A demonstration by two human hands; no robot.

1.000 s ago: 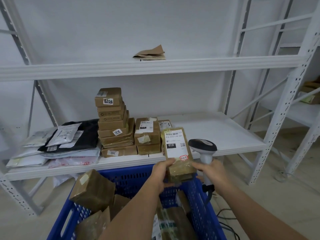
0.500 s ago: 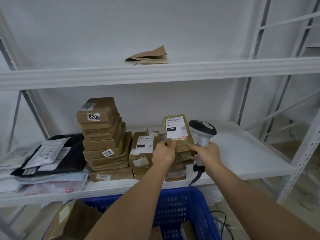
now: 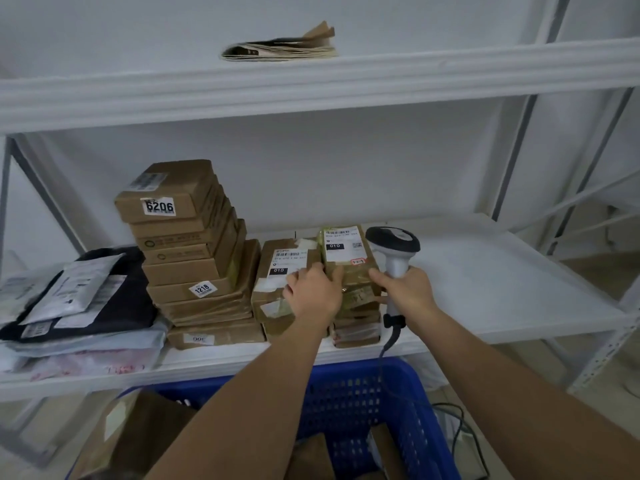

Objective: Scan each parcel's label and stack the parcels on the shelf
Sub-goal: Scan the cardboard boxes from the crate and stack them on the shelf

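Our left fingers (image 3: 330, 273) curl over the near left corner of the parcel (image 3: 348, 259), pinching it, while the right hand (image 3: 403, 289) is wrapped round the scanner (image 3: 393, 244) grip, with one finger stretched out to touch the parcel's right edge. The left hand (image 3: 313, 292) carries most of the hold.

The parcel sits on top of a short pile (image 3: 356, 323) at the middle of the shelf (image 3: 485, 271), label up, its far end tilted a little higher. Whether it lies fully on the pile or hangs just above it we cannot tell. Just left of it is a second low stack (image 3: 280, 278), and beyond that the tall stack (image 3: 187, 244).

We judge the parcel light, since a corner pinch bears it. It looks like a small carton wrapped in shiny tape: stiff enough to keep its shape, but slick under the fingers. We would hold it by the two long edges near the front, away from the label, and square it against the pile below before letting go. A narrow pile like this may slide if we nudge it sideways.

More parcels wait in the blue crate (image 3: 363, 403) below.
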